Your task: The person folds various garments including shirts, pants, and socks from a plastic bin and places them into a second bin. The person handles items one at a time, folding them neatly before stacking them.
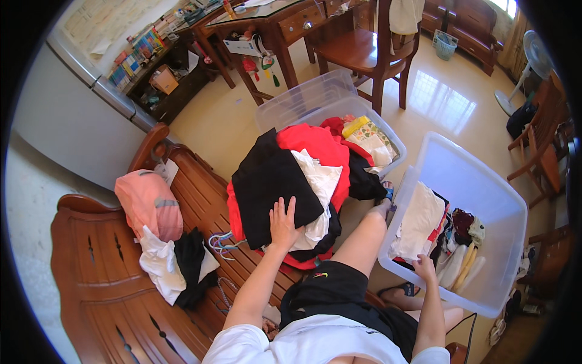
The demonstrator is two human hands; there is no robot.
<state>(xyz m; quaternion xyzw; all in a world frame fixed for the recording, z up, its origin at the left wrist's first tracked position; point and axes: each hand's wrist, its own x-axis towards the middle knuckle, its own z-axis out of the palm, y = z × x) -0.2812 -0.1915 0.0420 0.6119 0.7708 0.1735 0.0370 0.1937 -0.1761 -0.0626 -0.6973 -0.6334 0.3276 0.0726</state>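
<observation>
My left hand (283,223) lies flat with fingers apart on a folded black garment (273,191), which tops a heap of clothes on the wooden bench. Red cloth (313,136) and a crumpled white garment (320,175) show beside and beneath it. At the right, my right hand (425,267) has curled fingers at the near corner of a white folded garment (418,223), seeming to pinch it. That garment tops a stack inside a translucent plastic bin (482,177). Dark red cloth (463,225) and rolled pale and yellow items (461,268) sit beside the stack.
Another translucent bin (400,152) with clothes stands ahead. On the wooden bench (113,282) are a pink backpack (148,204), white cloth (159,264), black cloth (193,268) and several hangers (223,243). A wooden chair (350,48) and a desk (282,27) stand beyond.
</observation>
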